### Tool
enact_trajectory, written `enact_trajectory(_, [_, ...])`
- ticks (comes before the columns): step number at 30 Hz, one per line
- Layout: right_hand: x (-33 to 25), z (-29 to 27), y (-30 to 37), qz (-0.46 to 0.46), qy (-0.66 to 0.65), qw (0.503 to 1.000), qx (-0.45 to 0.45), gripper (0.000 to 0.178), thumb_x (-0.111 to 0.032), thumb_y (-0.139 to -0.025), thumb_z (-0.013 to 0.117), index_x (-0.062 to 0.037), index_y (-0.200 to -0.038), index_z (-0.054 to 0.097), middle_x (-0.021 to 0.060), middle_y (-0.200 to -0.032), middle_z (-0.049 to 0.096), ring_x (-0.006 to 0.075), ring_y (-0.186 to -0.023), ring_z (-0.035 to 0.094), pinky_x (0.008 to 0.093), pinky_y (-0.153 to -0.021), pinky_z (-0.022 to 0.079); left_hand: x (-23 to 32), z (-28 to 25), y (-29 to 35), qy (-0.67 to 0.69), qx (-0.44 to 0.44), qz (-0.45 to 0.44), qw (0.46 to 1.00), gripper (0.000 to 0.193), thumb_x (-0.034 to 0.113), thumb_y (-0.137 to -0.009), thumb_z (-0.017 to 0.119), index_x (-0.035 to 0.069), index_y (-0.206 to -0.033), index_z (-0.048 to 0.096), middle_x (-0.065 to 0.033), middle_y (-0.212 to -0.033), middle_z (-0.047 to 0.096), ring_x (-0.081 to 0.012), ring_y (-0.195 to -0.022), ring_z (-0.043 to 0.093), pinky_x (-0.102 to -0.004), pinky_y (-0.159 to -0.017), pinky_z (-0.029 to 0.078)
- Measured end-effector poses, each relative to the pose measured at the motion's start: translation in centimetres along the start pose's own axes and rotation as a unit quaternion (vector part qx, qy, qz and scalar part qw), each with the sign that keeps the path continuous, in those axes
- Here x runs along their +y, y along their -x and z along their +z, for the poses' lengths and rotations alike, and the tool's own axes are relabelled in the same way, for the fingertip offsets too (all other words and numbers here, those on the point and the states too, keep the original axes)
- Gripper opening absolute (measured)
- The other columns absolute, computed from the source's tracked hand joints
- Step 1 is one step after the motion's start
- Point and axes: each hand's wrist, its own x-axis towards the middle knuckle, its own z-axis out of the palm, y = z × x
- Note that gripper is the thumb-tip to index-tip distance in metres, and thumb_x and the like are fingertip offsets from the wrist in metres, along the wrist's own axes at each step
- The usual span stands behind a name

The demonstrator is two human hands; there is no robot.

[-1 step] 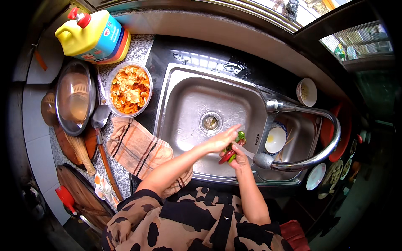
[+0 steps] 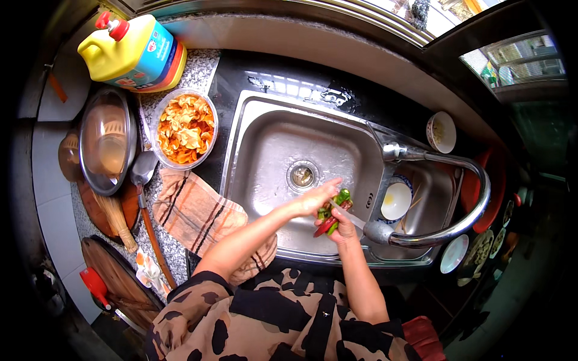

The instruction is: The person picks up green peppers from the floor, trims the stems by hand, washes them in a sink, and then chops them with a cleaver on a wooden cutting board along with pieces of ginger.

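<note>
Holding peppers (image 2: 344,197), red and green, over the near right part of the sink (image 2: 265,150), apparently in water (image 2: 355,219) from the tap (image 2: 379,231). Gripping with the right hand (image 2: 345,229), with fingers curled close around them. Seemingly touching also with the left hand (image 2: 317,200), with fingers rather straight; cannot tell if pinching anything with these. Probably light, firm and smooth, so slippery when wet, but not very fragile. Better to hold around the thick middle, with moderate pressure, and not by the thin tips.
</note>
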Motion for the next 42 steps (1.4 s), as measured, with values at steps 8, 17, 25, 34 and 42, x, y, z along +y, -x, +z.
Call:
enact_trajectory(8, [1.7, 0.6, 1.0, -0.009, -0.117, 0.993, -0.012, 0.041, -0.012, -0.075, 0.068, -0.0251, -0.111, 0.054, 0.0112, -0.101, 0.053, 0.0347, -0.092, 0.053, 0.0375, -0.063, 0.054, -9.4, -7.6, -5.6, -0.412, 0.246, -0.019, 0.877, 0.03, 0.018, -0.085, 0.052, 0.001, -0.107, 0.059, -0.0208, -0.096, 0.063, -0.0327, -0.09, 0.063, -0.042, -0.078, 0.049])
enact_trajectory(17, [0.1, 3.6, 2.8, -0.057, 0.052, 0.992, 0.102, 0.042, -0.012, -0.079, 0.057, -0.0121, -0.119, 0.044, 0.0147, -0.11, 0.054, 0.0317, -0.094, 0.06, 0.0323, -0.067, 0.055, -12.7, -8.4, -11.7, -0.561, 0.277, -0.133, 0.769, 0.025, 0.028, -0.083, 0.052, 0.011, -0.084, 0.07, -0.0124, -0.09, 0.068, -0.0292, -0.083, 0.066, -0.0414, -0.072, 0.051])
enact_trajectory(25, [2.4, 0.5, 2.4, -0.036, 0.003, 0.993, 0.116, 0.031, -0.017, -0.078, 0.062, -0.005, -0.105, 0.052, 0.0083, -0.089, 0.059, 0.0233, -0.079, 0.064, 0.0297, -0.056, 0.052, -10.9, -6.5, -10.2, -0.603, 0.339, -0.046, 0.721, 0.026, 0.032, -0.079, 0.063, 0.008, -0.083, 0.068, -0.0141, -0.086, 0.066, -0.0312, -0.081, 0.064, -0.0416, -0.07, 0.05])
enact_trajectory(34, [1.9, 3.0, 4.5, -0.089, 0.054, 0.992, 0.07, 0.032, -0.019, -0.077, 0.065, -0.0055, -0.103, 0.052, 0.0069, -0.089, 0.059, 0.0207, -0.075, 0.064, 0.027, -0.051, 0.05, -21.0, -13.1, -16.2, -0.411, 0.401, 0.081, 0.815, 0.018, 0.022, -0.07, 0.066, 0.005, -0.078, 0.065, -0.0144, -0.078, 0.065, -0.033, -0.072, 0.063, -0.0422, -0.065, 0.05])
enact_trajectory(42, [2.4, 3.5, 3.2, -0.158, 0.038, 0.984, 0.075, 0.027, -0.02, -0.073, 0.064, -0.0058, -0.092, 0.052, 0.0052, -0.077, 0.056, 0.0183, -0.065, 0.06, 0.0304, -0.059, 0.051, -12.9, -11.6, -10.6, -0.365, 0.228, 0.145, 0.891, 0.025, 0.011, -0.078, 0.053, -0.003, -0.097, 0.059, -0.0167, -0.077, 0.062, -0.0279, -0.071, 0.06, -0.0362, -0.069, 0.046])
